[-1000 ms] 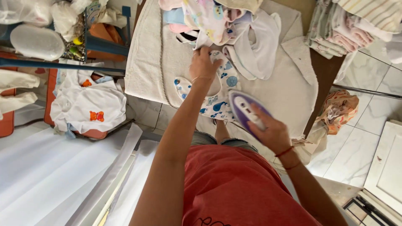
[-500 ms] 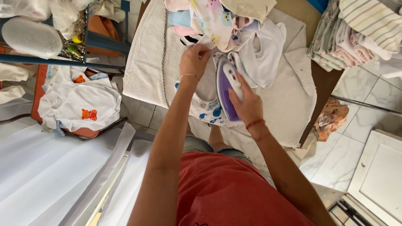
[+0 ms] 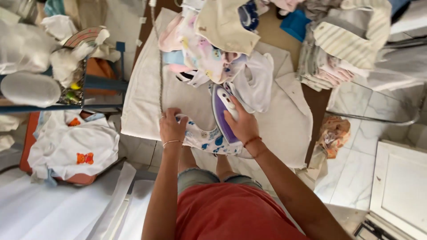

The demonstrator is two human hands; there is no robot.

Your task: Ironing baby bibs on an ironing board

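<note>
a pale marble-look tiled floor (image 3: 356, 178) with thin grout lines lies under a dark wooden table (image 3: 316, 100) draped in a white cloth (image 3: 142, 89). left of it stands a blue metal rack (image 3: 104, 82) loaded with white bundles, and below that an orange basket (image 3: 31, 142) of white laundry. a white panelled door (image 3: 400, 186) shows at lower right, a white sheet (image 3: 40, 213) at lower left. soft daylight throughout.
</note>
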